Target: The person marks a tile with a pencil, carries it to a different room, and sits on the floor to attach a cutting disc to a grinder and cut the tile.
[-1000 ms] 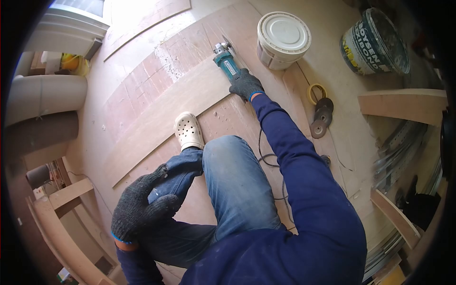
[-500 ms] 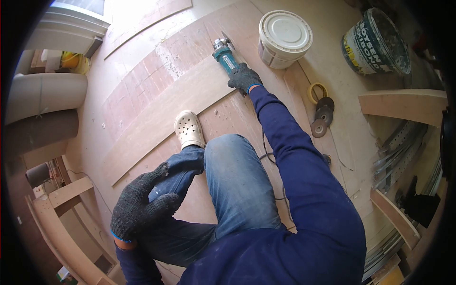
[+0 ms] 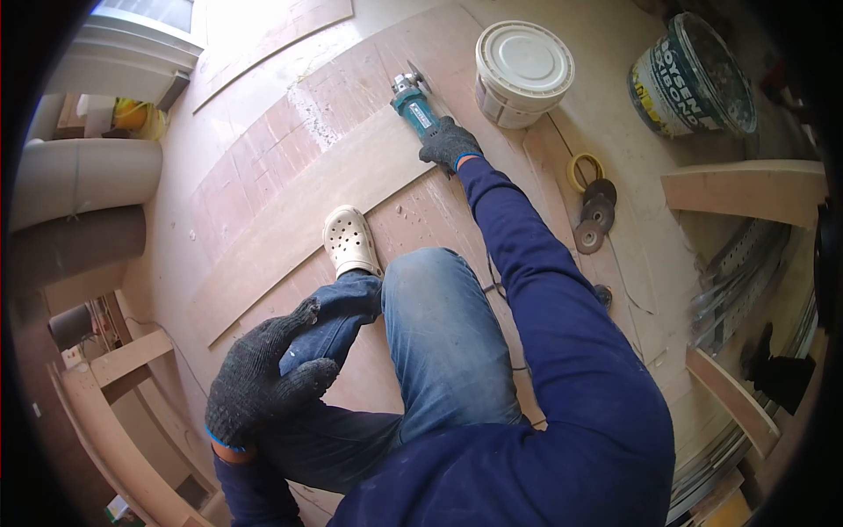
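Observation:
In a dark knit glove, my right hand (image 3: 451,145) is wrapped round the rear body of a teal angle grinder (image 3: 415,110), whose metal head and disc point away from me. The grinder is over the far edge of a long curved plywood strip (image 3: 307,224). My left hand (image 3: 268,373), gloved too, rests on my left leg near the knee, thumb and fingers apart, with nothing in it. A beige clog (image 3: 349,239) on my foot presses on the strip.
Right of the grinder stands a lidded white bucket (image 3: 524,75), then an open paint bucket (image 3: 689,79). Yellow tape (image 3: 585,171) and several dark discs (image 3: 598,212) lie nearby. Curved wooden pieces (image 3: 746,189) are at right, rolls (image 3: 83,183) and a wooden frame (image 3: 97,404) at left.
Both hands hold almost the same places. The view has shifted very slightly, and the power cord beside my right knee shows less.

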Tool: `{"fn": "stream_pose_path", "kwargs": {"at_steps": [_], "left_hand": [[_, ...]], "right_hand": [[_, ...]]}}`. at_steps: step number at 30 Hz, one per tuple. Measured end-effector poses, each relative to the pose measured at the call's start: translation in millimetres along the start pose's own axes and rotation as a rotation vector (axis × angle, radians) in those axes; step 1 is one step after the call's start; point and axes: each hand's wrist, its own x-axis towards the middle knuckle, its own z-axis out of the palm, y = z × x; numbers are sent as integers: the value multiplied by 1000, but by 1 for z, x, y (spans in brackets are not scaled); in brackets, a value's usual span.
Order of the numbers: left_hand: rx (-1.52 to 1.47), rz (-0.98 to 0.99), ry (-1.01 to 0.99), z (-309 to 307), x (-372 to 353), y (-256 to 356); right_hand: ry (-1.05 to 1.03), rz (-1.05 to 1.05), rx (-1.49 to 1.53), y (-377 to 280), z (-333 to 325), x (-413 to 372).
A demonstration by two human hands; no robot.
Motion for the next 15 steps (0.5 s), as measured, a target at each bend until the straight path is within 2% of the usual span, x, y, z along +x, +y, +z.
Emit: {"fn": "stream_pose_path", "kwargs": {"at_steps": [3,5,8,13,15], "left_hand": [[15,-25,-9,-2,-2,1],[80,69,37,-2,-2,-4],[-9,13,52,-4,-2,2],[-3,30,17,-7,0,4],[18,53,9,-5,0,2]], "right_hand": [[-4,20,17,7,5,-11],[-5,20,0,15,8,-20],[-21,28,-17,24,7,-32],[-43,63,-25,21,6,-34],[4,8,-34,19,7,-30]]}}
